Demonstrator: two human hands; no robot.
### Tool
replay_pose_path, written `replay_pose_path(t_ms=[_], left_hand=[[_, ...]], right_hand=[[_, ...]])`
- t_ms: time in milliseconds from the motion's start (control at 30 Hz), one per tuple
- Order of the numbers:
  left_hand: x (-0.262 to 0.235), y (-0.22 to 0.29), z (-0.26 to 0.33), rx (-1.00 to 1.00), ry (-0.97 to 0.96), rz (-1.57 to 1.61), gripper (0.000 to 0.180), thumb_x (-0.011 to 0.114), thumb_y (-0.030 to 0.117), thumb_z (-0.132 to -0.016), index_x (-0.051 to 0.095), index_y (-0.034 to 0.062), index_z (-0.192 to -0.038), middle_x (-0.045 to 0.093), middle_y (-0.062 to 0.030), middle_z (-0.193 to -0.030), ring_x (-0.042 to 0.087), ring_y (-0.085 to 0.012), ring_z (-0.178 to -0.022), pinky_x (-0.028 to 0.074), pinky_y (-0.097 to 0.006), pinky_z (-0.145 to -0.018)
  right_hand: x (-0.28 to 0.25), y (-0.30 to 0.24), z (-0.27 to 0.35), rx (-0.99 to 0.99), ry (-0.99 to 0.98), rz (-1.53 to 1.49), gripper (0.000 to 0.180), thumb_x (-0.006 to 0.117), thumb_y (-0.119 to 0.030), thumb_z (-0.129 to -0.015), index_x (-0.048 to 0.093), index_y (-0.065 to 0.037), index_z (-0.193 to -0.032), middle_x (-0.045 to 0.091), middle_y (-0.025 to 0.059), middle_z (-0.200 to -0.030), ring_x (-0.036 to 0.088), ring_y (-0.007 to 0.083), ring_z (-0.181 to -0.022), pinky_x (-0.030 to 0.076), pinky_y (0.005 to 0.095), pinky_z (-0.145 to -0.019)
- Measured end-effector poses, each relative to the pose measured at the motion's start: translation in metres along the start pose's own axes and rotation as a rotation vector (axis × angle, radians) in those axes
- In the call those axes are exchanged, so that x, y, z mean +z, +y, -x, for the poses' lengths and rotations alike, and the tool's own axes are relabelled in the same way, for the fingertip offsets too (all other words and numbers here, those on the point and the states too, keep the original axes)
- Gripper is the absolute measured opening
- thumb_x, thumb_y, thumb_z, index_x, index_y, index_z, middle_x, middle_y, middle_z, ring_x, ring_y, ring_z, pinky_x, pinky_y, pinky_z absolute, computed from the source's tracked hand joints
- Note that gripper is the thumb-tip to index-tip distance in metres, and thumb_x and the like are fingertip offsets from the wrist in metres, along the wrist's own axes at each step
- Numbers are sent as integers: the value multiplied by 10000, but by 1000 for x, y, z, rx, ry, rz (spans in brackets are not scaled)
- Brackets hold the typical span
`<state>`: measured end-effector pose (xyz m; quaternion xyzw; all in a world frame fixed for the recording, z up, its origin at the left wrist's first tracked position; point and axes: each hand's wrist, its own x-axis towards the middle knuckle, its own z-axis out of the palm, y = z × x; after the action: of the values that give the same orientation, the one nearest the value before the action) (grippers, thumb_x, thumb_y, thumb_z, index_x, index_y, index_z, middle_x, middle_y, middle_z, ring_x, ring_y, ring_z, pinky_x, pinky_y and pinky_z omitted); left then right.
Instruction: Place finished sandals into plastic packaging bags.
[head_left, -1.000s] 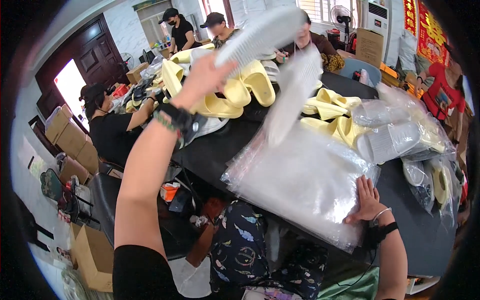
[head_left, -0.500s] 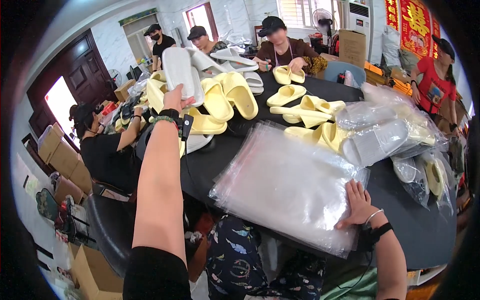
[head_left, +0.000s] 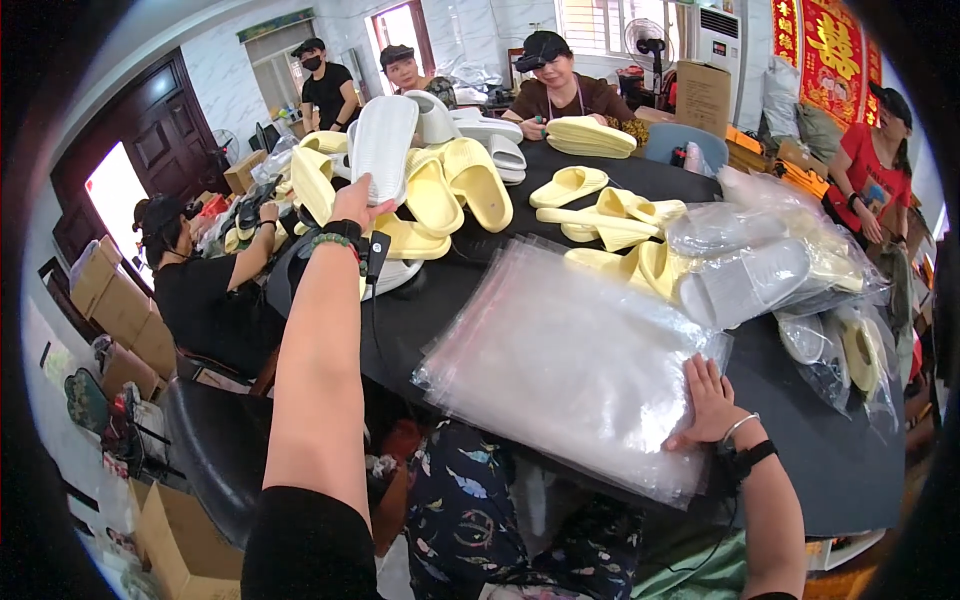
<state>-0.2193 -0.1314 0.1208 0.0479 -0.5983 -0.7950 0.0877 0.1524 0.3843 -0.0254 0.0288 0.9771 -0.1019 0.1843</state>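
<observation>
My left hand [head_left: 362,203] reaches to the far left of the dark table and grips a light grey slipper [head_left: 384,150] near its lower end, its sole turned toward me. Fingers behind the slipper are partly hidden. Around it lie a heap of yellow slippers [head_left: 478,185] and other grey slippers [head_left: 506,152]. My right hand [head_left: 708,400] lies flat, fingers spread, on the right edge of a stack of clear plastic bags [head_left: 560,360]. Beyond that stack are loose yellow slippers [head_left: 610,220] and bagged grey slippers [head_left: 745,283].
Across the dark table [head_left: 830,470], a person [head_left: 560,90] holds a pair of yellow slippers [head_left: 590,138]. Another person [head_left: 210,280] sits at the left; one in red [head_left: 868,165] stands at the right. A black chair [head_left: 215,460] and an open cardboard box [head_left: 190,540] are at my left.
My left hand has shifted slightly right with the grey slipper, which stands more upright. The person across has turned the yellow pair sideways. My right hand stays on the bags.
</observation>
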Motion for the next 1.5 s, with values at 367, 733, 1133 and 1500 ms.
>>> replay_pose_path(t_ms=[367, 733, 1133, 1500], left_hand=[[-17, -34, -1, 175, -229, -567, 526, 569, 187, -967, 388, -112, -1360, 511, -213, -1322, 579, -367, -1128, 601, -456, -828], [1, -50, 17, -236, -121, -223, 496, 511, 300, -991, 403, 10, -1379, 508, -165, -1333, 561, -385, -1129, 583, -521, -822], [28, -57, 73, 962, 383, -1204, 530, 679, 306, -845, 493, -19, -1221, 572, -277, -1139, 575, -432, -998, 501, -490, -821], [142, -163, 328, 965, -1307, -1378, 796, 739, 562, -721, 521, 124, -1350, 477, -172, -1400, 438, -425, -1267, 338, -580, -1027]], right_hand=[[-3, -2, 2, 21, -7, -14, 1579, 832, -735, -401, -17, -41, -1538, -32, 213, -1607, -98, 367, -1484, 9, 513, -1185], [-1, 0, 4, 7, 3, -15, 1545, 834, -713, -429, 2, -32, -1538, -18, 217, -1607, -86, 377, -1484, 18, 503, -1184], [-4, -8, -2, -27, 27, 18, 1534, 818, -734, -438, 16, -26, -1537, -11, 219, -1606, -63, 383, -1484, 41, 513, -1185], [0, -1, 0, -43, 63, 29, 1536, 826, -717, -441, 15, 8, -1526, 39, 243, -1596, -9, 396, -1483, 72, 513, -1186]])
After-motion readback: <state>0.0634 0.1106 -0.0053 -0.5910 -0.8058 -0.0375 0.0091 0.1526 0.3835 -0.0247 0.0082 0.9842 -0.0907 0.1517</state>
